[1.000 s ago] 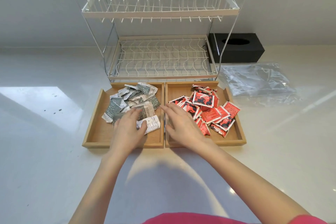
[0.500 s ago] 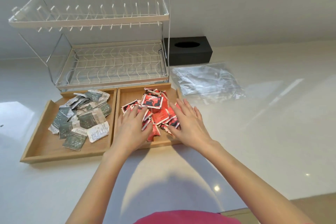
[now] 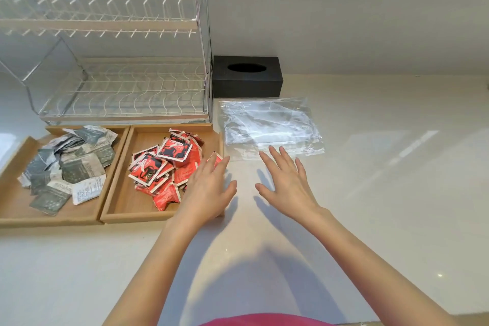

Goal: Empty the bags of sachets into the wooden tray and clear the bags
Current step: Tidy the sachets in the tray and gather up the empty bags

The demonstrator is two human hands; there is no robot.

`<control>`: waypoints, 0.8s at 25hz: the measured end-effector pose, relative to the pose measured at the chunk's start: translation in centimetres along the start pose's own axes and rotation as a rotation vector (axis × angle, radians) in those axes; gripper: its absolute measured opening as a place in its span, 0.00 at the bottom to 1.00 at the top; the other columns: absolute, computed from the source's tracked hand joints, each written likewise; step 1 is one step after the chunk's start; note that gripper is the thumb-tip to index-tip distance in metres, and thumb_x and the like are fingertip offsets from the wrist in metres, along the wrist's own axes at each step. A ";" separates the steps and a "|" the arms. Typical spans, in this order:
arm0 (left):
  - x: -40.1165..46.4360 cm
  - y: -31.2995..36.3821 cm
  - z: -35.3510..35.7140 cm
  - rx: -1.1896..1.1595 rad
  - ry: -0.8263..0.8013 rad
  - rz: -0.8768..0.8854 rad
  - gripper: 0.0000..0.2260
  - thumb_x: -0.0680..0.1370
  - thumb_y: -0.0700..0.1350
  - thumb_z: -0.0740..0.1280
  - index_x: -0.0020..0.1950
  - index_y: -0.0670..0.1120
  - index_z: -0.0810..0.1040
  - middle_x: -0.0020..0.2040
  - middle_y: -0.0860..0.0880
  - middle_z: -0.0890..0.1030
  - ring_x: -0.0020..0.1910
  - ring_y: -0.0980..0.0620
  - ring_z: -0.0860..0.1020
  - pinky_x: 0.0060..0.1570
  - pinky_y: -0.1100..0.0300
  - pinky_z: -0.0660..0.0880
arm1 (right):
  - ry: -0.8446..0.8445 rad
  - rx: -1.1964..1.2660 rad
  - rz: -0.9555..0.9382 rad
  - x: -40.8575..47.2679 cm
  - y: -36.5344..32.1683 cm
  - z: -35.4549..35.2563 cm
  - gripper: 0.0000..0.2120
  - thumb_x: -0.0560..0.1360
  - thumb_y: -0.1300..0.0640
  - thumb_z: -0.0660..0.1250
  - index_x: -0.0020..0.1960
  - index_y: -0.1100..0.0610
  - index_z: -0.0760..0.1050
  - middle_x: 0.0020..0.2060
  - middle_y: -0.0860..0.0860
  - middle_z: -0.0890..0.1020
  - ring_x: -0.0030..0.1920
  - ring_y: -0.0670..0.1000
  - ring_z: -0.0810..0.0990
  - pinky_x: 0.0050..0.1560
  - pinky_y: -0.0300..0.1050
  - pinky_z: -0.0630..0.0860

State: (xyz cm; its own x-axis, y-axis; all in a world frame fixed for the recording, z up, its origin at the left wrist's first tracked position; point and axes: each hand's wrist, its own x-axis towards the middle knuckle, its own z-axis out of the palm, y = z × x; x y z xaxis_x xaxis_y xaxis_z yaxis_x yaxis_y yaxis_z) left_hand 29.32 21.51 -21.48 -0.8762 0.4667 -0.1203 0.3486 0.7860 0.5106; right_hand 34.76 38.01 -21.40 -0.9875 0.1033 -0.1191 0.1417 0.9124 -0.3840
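Left hand (image 3: pixel 209 190) hides the wooden tray (image 3: pixel 116 216) near-right corner; dish rack (image 3: pixel 105 34) cut off left; sachet print (image 3: pixel 90 169) possibly text, illegible.

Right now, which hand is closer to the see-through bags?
Right. The right hand has fingertips at the clear plastic bags' near edge; the left hand sits by the wooden tray's corner.

Two sachet piles (image 3: pixel 67 164) fill the wooden tray (image 3: pixel 116 167) on the counter (image 3: pixel 370 193); dish rack (image 3: pixel 119 87) behind, plastic bags (image 3: pixel 270 124) to its right, tissue box (image 3: pixel 247 77) behind them.
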 end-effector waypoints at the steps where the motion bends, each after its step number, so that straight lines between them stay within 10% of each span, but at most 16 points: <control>1: 0.3 0.7 0.4 -0.037 -0.019 -0.006 0.26 0.76 0.53 0.57 0.72 0.45 0.59 0.74 0.41 0.59 0.74 0.43 0.55 0.72 0.49 0.55 | -0.004 -0.006 -0.004 0.2 0.7 -0.2 0.32 0.76 0.49 0.58 0.74 0.50 0.47 0.76 0.49 0.46 0.76 0.50 0.40 0.73 0.51 0.38; 9: 4.1 5.4 2.9 -0.401 -0.120 -0.244 0.25 0.77 0.46 0.59 0.73 0.43 0.56 0.74 0.45 0.61 0.72 0.49 0.61 0.70 0.56 0.57 | -0.024 0.004 -0.025 4.2 6.4 -2.5 0.30 0.76 0.49 0.58 0.74 0.51 0.49 0.76 0.50 0.49 0.76 0.50 0.42 0.73 0.51 0.39; 13: 6.0 6.9 4.3 -1.007 -0.159 -0.572 0.26 0.77 0.46 0.61 0.72 0.42 0.56 0.70 0.46 0.66 0.68 0.50 0.67 0.67 0.51 0.66 | -0.061 -0.010 -0.031 8.2 8.7 -3.2 0.29 0.77 0.49 0.58 0.74 0.52 0.51 0.76 0.51 0.50 0.76 0.51 0.44 0.73 0.51 0.41; 20: 9.1 7.0 6.0 -1.530 -0.128 -0.793 0.04 0.76 0.42 0.61 0.42 0.47 0.69 0.39 0.49 0.68 0.43 0.53 0.70 0.45 0.59 0.68 | -0.033 -0.028 -0.007 19.1 11.1 -4.4 0.27 0.76 0.51 0.60 0.72 0.56 0.58 0.74 0.55 0.61 0.74 0.54 0.55 0.73 0.55 0.50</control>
State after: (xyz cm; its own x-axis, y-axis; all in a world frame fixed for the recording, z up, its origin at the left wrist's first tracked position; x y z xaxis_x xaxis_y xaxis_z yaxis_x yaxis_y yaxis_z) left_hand 25.78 33.74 -24.11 -0.6079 0.2735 -0.7454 -0.7940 -0.2101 0.5704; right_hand 17.21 51.86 -23.90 -0.9856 0.0836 -0.1470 0.1320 0.9239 -0.3592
